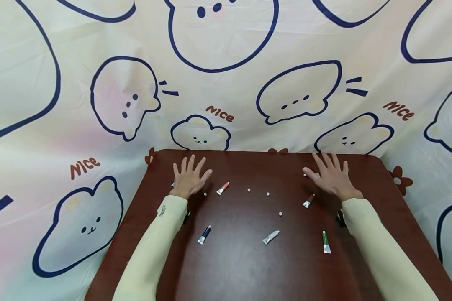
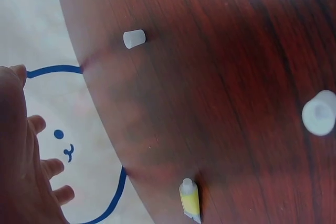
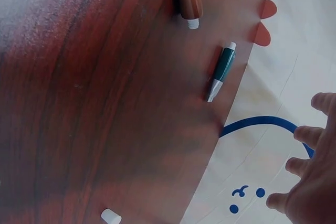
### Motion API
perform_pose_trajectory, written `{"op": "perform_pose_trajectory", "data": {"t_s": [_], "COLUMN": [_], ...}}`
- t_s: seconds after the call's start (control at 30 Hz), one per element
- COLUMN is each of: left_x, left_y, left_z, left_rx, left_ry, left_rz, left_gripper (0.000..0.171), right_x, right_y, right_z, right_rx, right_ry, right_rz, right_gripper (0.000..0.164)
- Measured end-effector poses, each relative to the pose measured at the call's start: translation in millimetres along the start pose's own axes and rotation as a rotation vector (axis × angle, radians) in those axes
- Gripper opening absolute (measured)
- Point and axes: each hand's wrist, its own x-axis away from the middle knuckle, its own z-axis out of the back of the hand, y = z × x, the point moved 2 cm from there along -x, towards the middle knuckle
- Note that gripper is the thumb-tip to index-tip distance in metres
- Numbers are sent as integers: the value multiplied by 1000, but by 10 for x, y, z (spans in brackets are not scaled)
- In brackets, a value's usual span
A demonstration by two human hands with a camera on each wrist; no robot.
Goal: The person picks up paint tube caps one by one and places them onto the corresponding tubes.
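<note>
My left hand [image 1: 188,180], fingers spread, is at the far left of the brown table, holding nothing. Right of it lies an orange paint tube [image 1: 223,188], with a small white cap [image 1: 205,194] between them. In the left wrist view a yellow paint tube [image 2: 190,201] lies near the table's edge. At the far right is my right hand [image 1: 330,179], also spread and holding nothing. A brown paint tube [image 1: 309,200] with a bare white neck lies just nearer than it. The right wrist view shows a dark green tube [image 3: 223,69] by the edge, partly hidden by the hand in the head view.
Nearer on the table [image 1: 226,267] lie a dark blue tube [image 1: 204,235], a silver-white tube [image 1: 271,237] and a green tube [image 1: 326,242]. More white caps, such as one cap [image 1: 280,214], are scattered mid-table. A cartoon-printed cloth [image 1: 241,96] hangs behind the far edge.
</note>
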Motion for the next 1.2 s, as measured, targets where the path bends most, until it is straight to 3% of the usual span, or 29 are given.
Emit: {"op": "perform_pose_trajectory", "data": {"t_s": [0.6,0.93,1.2], "left_x": [87,120,166], "left_y": [50,75,118], "left_z": [-34,-93,-102], "left_rx": [-5,19,8], "left_ry": [14,-12,-14], "left_rz": [-24,-33,-41], "left_gripper": [75,75,76], "right_x": [100,163,238], "right_y": [-22,-44,-57], "right_z": [-60,-136,-191], "right_rx": [24,25,8], "right_ry": [10,-14,21], "right_rz": [2,7,23], "right_gripper": [102,101,99]}}
